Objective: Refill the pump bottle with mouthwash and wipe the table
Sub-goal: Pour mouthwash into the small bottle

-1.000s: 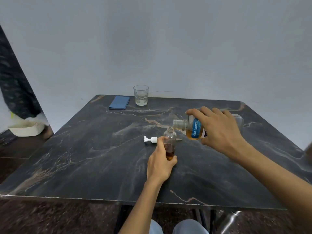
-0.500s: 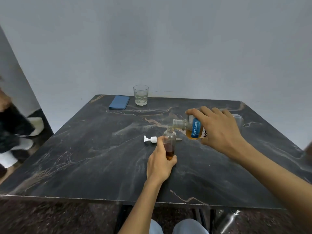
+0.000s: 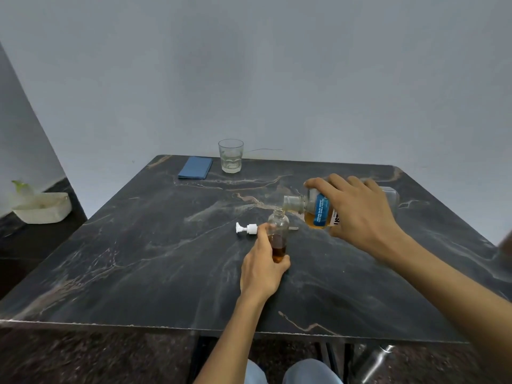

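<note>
— Amber liquid level? The pump bottle [image 3: 278, 234] is part filled, stood upright on the surface [image 3: 138, 259], gripped by the left hand [image 3: 261, 268].
— Supply? The mouthwash bottle [image 3: 315, 210] is held tilted by the right hand [image 3: 357, 214], neck just above the opening.

Black veined table [image 3: 138, 273], blue cloth [image 3: 195, 167], amber mouthwash [image 3: 311, 220]

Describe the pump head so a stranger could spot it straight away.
On the dark marble table, look near the middle, just left of the small bottle the left hand holds. The pump head lies there on its side, the only white thing on the tabletop.
</note>
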Available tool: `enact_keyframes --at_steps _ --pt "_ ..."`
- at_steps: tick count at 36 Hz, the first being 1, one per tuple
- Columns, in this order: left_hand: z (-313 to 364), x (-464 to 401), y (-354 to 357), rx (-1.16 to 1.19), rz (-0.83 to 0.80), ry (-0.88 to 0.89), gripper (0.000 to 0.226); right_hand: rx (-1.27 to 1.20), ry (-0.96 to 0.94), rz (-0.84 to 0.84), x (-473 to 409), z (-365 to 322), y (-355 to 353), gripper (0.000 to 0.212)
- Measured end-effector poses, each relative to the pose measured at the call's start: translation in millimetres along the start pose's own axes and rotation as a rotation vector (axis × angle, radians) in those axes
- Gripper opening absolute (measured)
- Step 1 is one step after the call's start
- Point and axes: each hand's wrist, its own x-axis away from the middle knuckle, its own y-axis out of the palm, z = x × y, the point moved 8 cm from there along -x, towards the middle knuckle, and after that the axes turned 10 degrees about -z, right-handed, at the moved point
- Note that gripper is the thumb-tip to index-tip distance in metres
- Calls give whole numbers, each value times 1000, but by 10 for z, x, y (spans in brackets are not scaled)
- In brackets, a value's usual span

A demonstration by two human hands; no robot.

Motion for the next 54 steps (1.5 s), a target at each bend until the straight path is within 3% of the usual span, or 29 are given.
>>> enact_keyframes --at_steps 54 --pt "7 7 -6 -10 10 3 70 1 -9 25 -17 9 27 92"
